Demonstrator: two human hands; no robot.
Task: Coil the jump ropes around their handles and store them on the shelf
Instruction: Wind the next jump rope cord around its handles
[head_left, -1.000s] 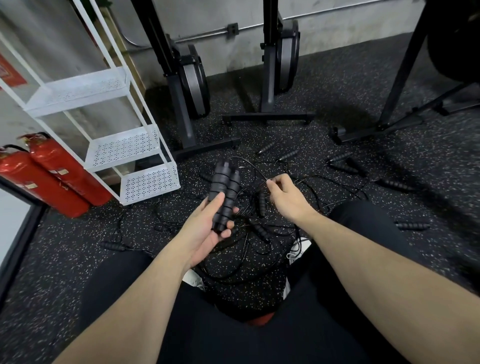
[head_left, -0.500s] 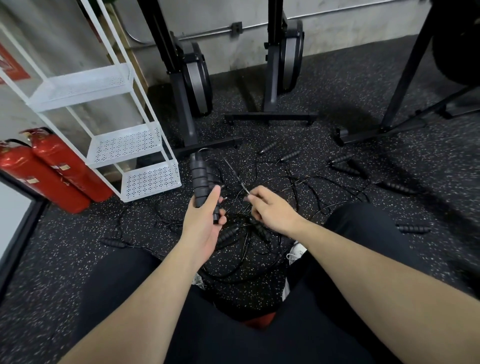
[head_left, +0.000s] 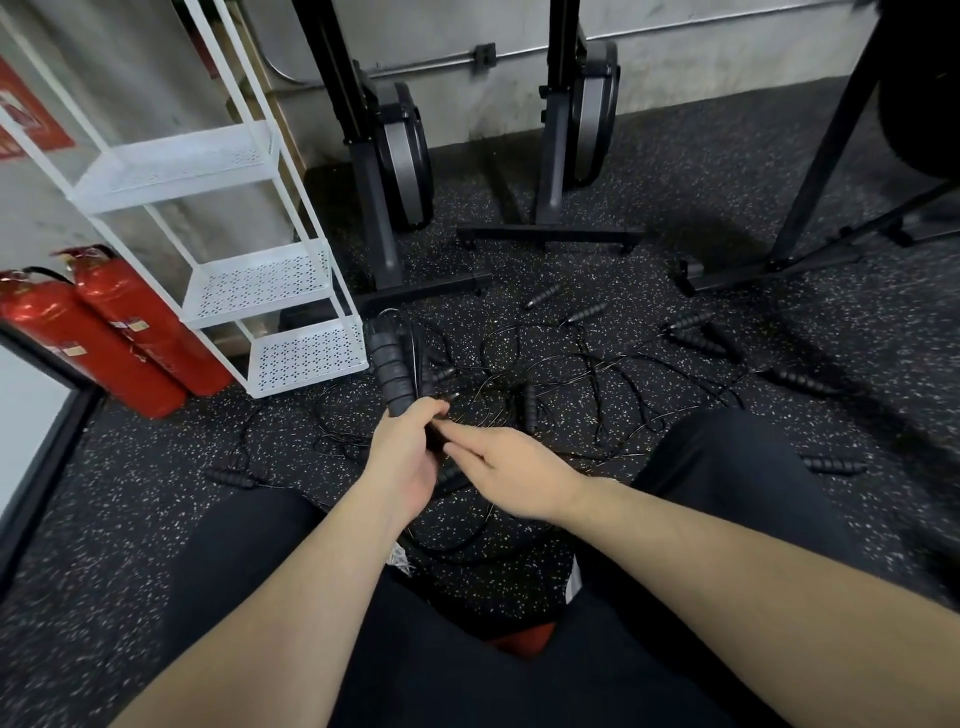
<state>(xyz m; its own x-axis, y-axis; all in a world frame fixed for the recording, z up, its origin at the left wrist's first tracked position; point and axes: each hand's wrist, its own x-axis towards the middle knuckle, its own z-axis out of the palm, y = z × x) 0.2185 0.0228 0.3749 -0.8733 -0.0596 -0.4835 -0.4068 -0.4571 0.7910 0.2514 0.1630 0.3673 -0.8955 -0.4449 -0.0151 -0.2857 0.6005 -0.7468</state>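
Sitting on the floor (head_left: 675, 171), dark trousers in front. Left hand (head_left: 402, 457) wrapped round the paired black handles (head_left: 396, 376), pointing up and away. Right hand (head_left: 511, 467) reaching in with fingers loosely straight, touching the left; can't tell if pinching cord. Further out, tangled jump ropes (head_left: 571, 384) sprawled across the floor. White shelf (head_left: 306, 356) just left of the handles, red extinguishers (head_left: 119, 338) beside it.

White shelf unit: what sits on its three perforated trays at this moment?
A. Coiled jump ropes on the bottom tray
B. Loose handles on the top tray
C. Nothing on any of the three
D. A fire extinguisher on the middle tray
C: all three trays of the white shelf unit show bare perforated metal, and the left hand grips the handles beside it.
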